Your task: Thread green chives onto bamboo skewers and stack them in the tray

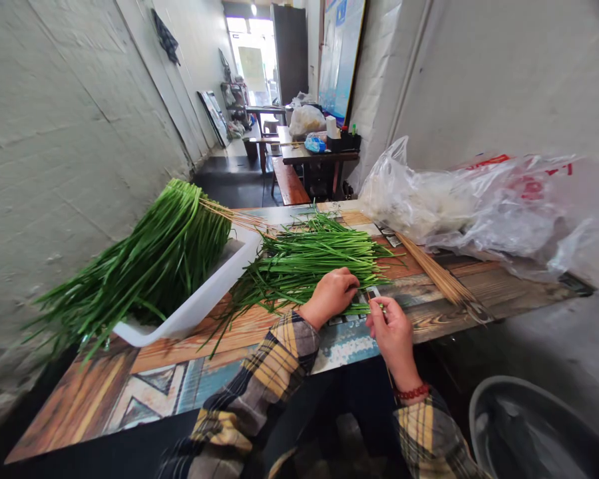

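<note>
Loose green chives (319, 256) lie in a spread pile on the wood-patterned table, stems pointing right. My left hand (331, 296) rests at the near side of this pile, its fingers curled closed on chives; the fingertips are partly hidden. Just to its right, my right hand (394, 336) is closed in a pinch near a few stem ends. A thin bamboo skewer (390, 380) shows beneath the right palm, and part of it sticks up past the fingertips. Skewered chives (164, 253) are heaped at the left, sticks pointing right.
A white plastic tub (180, 324) holds the skewered heap. Bare bamboo skewers (434, 269) lie on the right of the table (87, 392), beside clear plastic bags (459, 199). A grey basin (524, 426) stands low at the right. Walls flank both sides; another table (299, 154) is farther back.
</note>
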### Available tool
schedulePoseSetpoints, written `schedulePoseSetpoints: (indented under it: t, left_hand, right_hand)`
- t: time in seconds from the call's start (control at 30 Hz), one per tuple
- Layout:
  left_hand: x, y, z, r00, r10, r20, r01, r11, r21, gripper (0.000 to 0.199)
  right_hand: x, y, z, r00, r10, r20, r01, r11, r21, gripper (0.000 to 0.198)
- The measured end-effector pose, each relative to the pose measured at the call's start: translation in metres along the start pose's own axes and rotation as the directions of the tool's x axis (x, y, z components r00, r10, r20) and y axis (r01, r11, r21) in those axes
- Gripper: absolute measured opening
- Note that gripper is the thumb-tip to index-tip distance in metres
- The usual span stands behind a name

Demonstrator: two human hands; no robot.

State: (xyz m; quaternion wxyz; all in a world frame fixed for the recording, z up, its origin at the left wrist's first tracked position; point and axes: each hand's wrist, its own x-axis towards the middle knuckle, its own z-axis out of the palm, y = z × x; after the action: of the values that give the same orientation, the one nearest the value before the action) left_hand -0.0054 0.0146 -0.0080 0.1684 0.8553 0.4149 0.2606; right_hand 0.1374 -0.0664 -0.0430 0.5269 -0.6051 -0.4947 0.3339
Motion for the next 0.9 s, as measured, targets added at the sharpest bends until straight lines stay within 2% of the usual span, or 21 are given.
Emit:
schedulePoseSetpoints:
  t: [0.13,0.27,0.33,0.43,0.6,0.7,0.9]
  left_hand:
    - [0.006,0.005,0.002,0.998,0.008,0.067,-0.023,0.975,0.219,0.009]
    - [0.008,0.006,0.003,0.998,-0.013,0.064,-0.005,0.961,0.276,0.012]
    - [0.007,0.006,0.002,1.0,-0.006,0.025,0.0,0.978,0.207,0.014]
    - [0.004,0.007,-0.002,0.999,0.001,-0.05,-0.001,1.0,-0.002,0.013]
    - [-0.004,0.008,-0.007,0.994,-0.085,-0.071,0.059,0.949,-0.308,0.019]
    - [-0.01,0.008,-0.009,0.994,-0.094,-0.061,0.065,0.924,-0.377,0.023]
    - [-0.013,0.01,-0.01,0.993,-0.113,-0.031,0.091,0.91,-0.405,0.015]
  right_hand:
    - [0.001,0.002,0.001,1.0,0.006,0.01,-0.006,1.0,0.009,0.038]
    - [0.002,0.006,0.002,1.0,0.005,0.006,-0.005,1.0,-0.005,0.039]
    - [0.002,0.007,0.002,1.0,0.006,0.009,-0.006,1.0,0.006,0.039]
    - [0.002,0.004,0.002,1.0,0.007,0.022,-0.007,1.0,0.018,0.039]
    - [0.001,0.001,0.0,1.0,-0.002,0.025,0.001,1.0,0.011,0.041]
    - [0.0,0.001,-0.002,0.999,-0.006,0.035,0.006,1.0,0.009,0.039]
    - [0.001,-0.002,-0.004,0.994,-0.052,0.094,0.052,0.999,0.003,0.035]
